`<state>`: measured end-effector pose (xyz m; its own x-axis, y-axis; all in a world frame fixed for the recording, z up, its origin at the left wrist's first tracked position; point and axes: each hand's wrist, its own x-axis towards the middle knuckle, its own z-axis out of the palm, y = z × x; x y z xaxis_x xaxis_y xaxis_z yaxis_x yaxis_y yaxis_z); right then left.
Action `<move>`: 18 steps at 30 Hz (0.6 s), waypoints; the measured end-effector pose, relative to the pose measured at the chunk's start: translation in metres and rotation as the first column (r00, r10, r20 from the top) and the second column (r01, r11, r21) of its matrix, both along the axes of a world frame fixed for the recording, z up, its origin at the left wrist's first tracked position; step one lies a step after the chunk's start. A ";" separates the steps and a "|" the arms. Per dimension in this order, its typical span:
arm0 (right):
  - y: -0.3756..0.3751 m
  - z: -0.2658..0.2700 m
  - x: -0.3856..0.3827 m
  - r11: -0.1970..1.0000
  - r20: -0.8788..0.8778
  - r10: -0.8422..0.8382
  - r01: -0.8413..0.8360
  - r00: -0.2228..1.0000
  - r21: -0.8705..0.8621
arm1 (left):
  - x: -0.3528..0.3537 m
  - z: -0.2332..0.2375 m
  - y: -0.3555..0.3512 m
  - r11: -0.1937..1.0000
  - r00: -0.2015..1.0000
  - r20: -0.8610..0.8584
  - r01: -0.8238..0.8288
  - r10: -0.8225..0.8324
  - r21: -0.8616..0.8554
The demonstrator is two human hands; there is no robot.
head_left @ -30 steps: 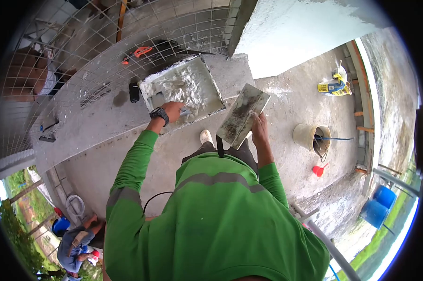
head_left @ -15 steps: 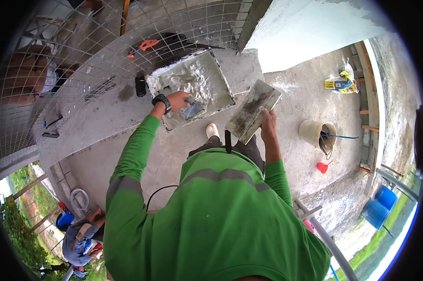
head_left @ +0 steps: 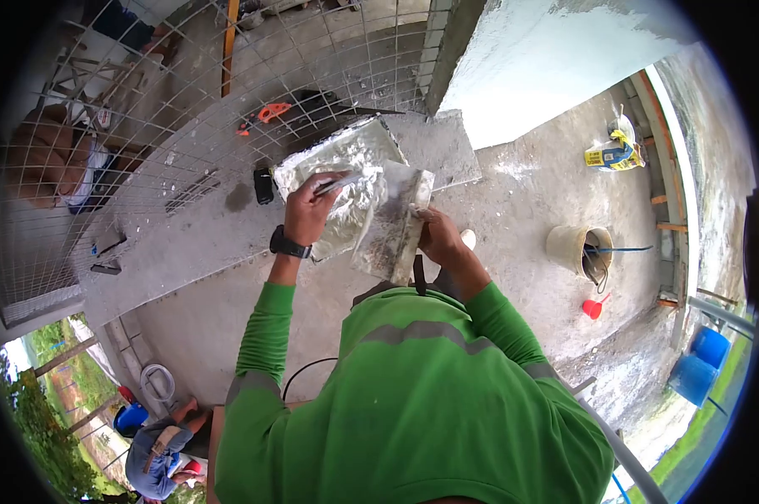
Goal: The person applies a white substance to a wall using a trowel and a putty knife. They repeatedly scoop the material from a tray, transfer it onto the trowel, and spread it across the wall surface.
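My left hand [head_left: 306,208], with a black watch at the wrist, is closed around a small flat metal trowel [head_left: 337,182] seen nearly edge-on over the tray. White wet plaster [head_left: 356,202] fills the shallow rectangular tray [head_left: 383,128], whose rim is caked. In my right hand [head_left: 442,237] is a rectangular plastering board [head_left: 390,225], gripped at its raised edge strip. The board tilts and overlaps the right side of the tray, its face smeared grey and white. Part of the plaster is hidden behind my left hand and the board.
Wire mesh [head_left: 169,109] rises on the left, with orange-handled tool [head_left: 274,112] and a black object [head_left: 263,186] near the tray. A bucket [head_left: 568,247], red dipper [head_left: 593,308] and yellow bag [head_left: 615,154] stand right. Another person [head_left: 154,458] is low left.
My left hand has lifted the trowel from the plaster and turned it on edge. The board in my right hand has moved left, over the tray's right side, and tilted.
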<state>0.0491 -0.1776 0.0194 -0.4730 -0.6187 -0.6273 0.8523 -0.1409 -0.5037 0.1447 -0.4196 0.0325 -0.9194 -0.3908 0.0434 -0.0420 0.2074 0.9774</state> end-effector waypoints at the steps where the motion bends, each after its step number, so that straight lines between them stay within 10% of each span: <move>1: -0.007 0.008 0.002 0.998 0.039 0.038 -0.036 0.999 -0.051 | -0.001 0.006 0.005 0.998 0.992 -0.105 0.068 -0.066 0.011; 5: -0.021 0.026 0.005 0.969 0.114 -0.010 0.037 0.993 -0.244 | 0.006 0.025 0.003 0.808 0.960 -0.155 0.101 -0.231 -0.581; 18: 0.001 0.019 -0.012 0.938 0.130 -0.075 0.114 0.989 -0.329 | -0.037 0.038 -0.011 0.551 0.910 -0.215 0.017 -0.355 -0.834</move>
